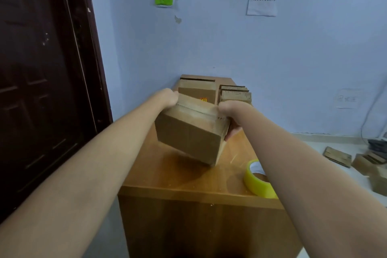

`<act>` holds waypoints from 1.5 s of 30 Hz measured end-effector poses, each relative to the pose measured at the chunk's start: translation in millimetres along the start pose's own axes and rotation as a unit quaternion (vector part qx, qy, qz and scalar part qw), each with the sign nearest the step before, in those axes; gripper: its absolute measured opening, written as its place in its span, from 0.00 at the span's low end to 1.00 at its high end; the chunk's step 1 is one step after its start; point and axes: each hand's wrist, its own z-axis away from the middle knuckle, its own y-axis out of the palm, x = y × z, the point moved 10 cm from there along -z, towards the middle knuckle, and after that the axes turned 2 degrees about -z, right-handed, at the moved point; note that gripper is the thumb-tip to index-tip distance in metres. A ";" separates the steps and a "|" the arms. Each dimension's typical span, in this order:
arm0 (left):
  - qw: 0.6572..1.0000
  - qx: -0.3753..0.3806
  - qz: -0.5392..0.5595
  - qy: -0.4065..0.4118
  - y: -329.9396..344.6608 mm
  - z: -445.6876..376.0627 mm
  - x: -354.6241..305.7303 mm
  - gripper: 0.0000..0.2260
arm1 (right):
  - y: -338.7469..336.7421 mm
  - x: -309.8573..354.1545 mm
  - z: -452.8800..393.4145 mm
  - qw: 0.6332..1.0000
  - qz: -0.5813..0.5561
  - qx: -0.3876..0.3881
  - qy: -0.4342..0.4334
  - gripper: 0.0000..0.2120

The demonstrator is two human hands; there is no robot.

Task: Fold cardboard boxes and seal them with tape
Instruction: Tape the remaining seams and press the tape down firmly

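Observation:
A brown cardboard box [188, 134] is held tilted above the wooden table [180, 176], one lower corner close to the tabletop. My left hand [168, 97] grips its far left top edge. My right hand [230, 115] grips its right end, fingers curled under the side. A roll of yellow tape [258, 180] lies on the table at the right, partly hidden by my right forearm.
Flat and folded cardboard boxes [209, 90] stand stacked at the table's far end against the blue wall. A dark door [41, 69] is on the left. More cardboard pieces [356, 159] lie on the floor at the right.

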 end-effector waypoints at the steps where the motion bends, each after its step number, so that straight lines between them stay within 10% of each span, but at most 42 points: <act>1: 1.000 -0.014 0.021 -0.002 -7.5 -0.3 -1.7 0.25 | -7.5 9.3 -0.1 0.999 -0.016 -0.025 -0.023 0.26; 6: 0.980 0.004 0.198 -0.025 -14.9 -13.8 3.8 0.31 | -44.7 37.9 -9.5 0.977 -0.075 -0.153 -0.129 0.28; 17: 0.936 0.048 0.347 -0.020 3.1 -19.8 16.8 0.28 | -55.9 15.6 -26.7 0.944 -0.203 -0.153 -0.210 0.22; 31: 0.949 0.000 0.315 0.015 84.5 -15.2 62.8 0.52 | 14.7 -45.0 -66.8 0.918 -0.297 -0.091 -0.247 0.32; 45: 0.943 -0.029 0.331 -0.003 141.6 -37.6 97.2 0.38 | 44.3 -54.8 -113.5 0.930 -0.256 -0.094 -0.244 0.34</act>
